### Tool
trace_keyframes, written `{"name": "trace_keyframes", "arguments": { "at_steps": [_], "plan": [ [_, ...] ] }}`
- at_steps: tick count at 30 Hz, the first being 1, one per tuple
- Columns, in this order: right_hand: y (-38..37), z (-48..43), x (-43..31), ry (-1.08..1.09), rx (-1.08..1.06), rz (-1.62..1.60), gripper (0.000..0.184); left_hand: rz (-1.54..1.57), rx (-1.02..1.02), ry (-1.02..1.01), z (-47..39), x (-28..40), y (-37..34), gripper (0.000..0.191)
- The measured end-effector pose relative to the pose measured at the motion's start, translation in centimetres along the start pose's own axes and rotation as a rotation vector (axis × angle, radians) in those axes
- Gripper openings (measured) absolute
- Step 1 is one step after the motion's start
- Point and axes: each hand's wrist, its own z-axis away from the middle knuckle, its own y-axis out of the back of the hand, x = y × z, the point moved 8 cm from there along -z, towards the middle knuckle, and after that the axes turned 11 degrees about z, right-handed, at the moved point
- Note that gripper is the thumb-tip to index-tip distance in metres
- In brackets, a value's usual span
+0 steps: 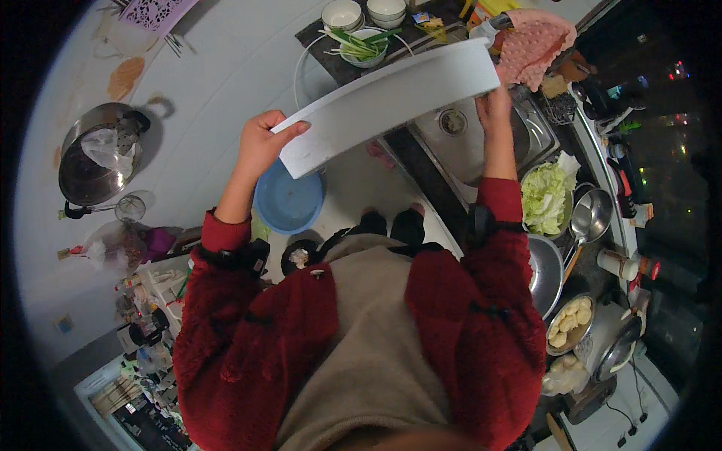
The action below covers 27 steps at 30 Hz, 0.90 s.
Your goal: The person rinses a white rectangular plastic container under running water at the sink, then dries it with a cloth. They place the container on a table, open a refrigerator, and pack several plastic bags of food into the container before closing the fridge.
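A long white tray or shallow box (pixel 389 107) is held up in front of me, tilted with one long side facing me. My left hand (pixel 265 141) grips its left end, the thumb lying on the near side. At the other end my right hand (pixel 496 104) holds the right corner from below, its fingers partly hidden. Behind and below the tray is a stainless steel sink (pixel 459 146) with a drain. A blue plastic basin (pixel 289 197) stands low, beneath the tray's left end. The tray's inside cannot be seen.
Beyond the tray, a bowl of green onions (pixel 364 49) stands near stacked bowls (pixel 342 16). A pink cloth (pixel 536 45) hangs by the faucet. Along the right counter are leafy cabbage (pixel 544 197), a ladle (pixel 589 217), a metal bowl (pixel 544 276) and a bowl of pale pieces (pixel 569 324).
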Motion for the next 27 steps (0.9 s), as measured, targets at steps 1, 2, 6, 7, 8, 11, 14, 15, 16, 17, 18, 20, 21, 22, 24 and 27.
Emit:
{"name": "trace_keyframes", "arguments": {
  "at_steps": [1,2,6,7,8,11,14,15,16,17,18,20,21,22,24,27],
  "plan": [
    [0.2,-1.3,2.2,-0.087,0.011,0.111,0.055,-0.019,0.006,0.025,0.0,-0.4,0.2,0.036],
    [0.9,-2.3,5.1,-0.182,0.042,0.222,0.056,-0.025,0.008,0.03,0.0,-0.7,0.5,0.036],
    [3.7,-3.1,18.7,-0.483,0.096,0.305,0.051,0.034,0.002,0.045,0.6,-2.1,1.2,0.035],
    [3.7,-3.8,20.3,-0.463,0.04,0.308,0.051,0.003,-0.021,-0.004,0.7,-2.0,1.3,0.034],
    [4.4,-4.1,21.7,-0.49,0.045,0.319,0.05,-0.025,-0.045,-0.05,0.9,-1.9,1.3,0.034],
    [4.9,-3.7,22.4,-0.549,0.017,0.294,0.049,-0.077,-0.086,-0.161,1.6,-1.4,1.1,0.034],
    [4.6,-1.6,20.4,-0.601,-0.027,0.23,0.048,-0.145,-0.194,-0.399,2.6,1.2,-0.1,0.034],
    [4.4,-0.5,19.7,-0.619,-0.048,0.204,0.047,-0.16,-0.24,-0.47,3.2,2.0,-0.6,0.034],
    [4.2,0.7,19.1,-0.638,-0.067,0.185,0.047,-0.17,-0.287,-0.543,3.9,2.9,-1.3,0.034],
    [4.1,1.8,18.5,-0.657,-0.09,0.161,0.047,-0.182,-0.305,-0.573,4.1,3.4,-1.8,0.035],
    [4.2,2.8,17.8,-0.677,-0.111,0.141,0.046,-0.188,-0.325,-0.607,4.3,3.8,-2.3,0.035],
    [4.8,5.0,15.9,-0.712,-0.146,0.108,0.045,-0.175,-0.368,-0.641,4.5,4.2,-3.3,0.036],
    [5.2,6.1,14.7,-0.724,-0.154,0.1,0.045,-0.154,-0.391,-0.643,4.4,4.1,-3.8,0.037],
    [5.6,7.2,13.4,-0.735,-0.166,0.09,0.045,-0.138,-0.423,-0.631,4.4,3.8,-4.3,0.037],
    [6.3,9.4,10.6,-0.746,-0.174,0.079,0.044,-0.128,-0.458,-0.613,3.8,3.1,-5.1,0.039],
    [7.3,13.0,6.4,-0.751,-0.154,0.083,0.043,-0.092,-0.498,-0.622,2.4,2.0,-6.3,0.039]
  ]
}}
